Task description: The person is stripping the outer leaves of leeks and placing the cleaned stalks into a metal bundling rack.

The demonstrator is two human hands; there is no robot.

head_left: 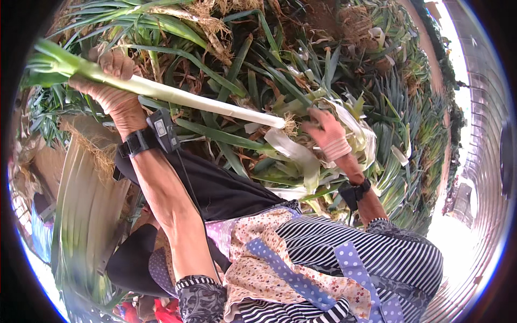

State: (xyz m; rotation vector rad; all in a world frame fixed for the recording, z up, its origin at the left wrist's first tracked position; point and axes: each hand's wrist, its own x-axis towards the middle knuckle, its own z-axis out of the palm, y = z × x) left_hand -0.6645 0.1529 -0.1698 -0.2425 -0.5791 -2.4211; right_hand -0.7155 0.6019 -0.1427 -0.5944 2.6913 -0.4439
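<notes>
- Your left hand (110,81) had a proper grip on one long leek (204,105), fingers closed round it up where the white shaft turns green.
- That leek was up in front of you, above the leafy heap, slanting across the upper left: green leaves out past your left hand, stringy roots (291,125) pointing toward your right hand (327,134).
- Your right hand was just beside those roots, fingers loosely bent and partway open. Honestly can't tell if you had anything pinched there, or if the fingertips touched the roots.
- Pale, floppy leaf strips (299,159) hung and lay right around that right hand, kinda messy.
- Behind all that you had a big pile of leeks (398,102), dark green leaves all tangled, stretching off to the right.
- Over on your left, a chunky bunch of white-stemmed leeks (86,183) sat with the roots toward the top of the view.
- You also had a black strap (139,143) with a small dark device (163,131) on your left wrist, and a black wristband (355,192) on the right one.
- Outfit-wise: floral apron (258,237) and striped cloth (344,242) across your lap.
</notes>
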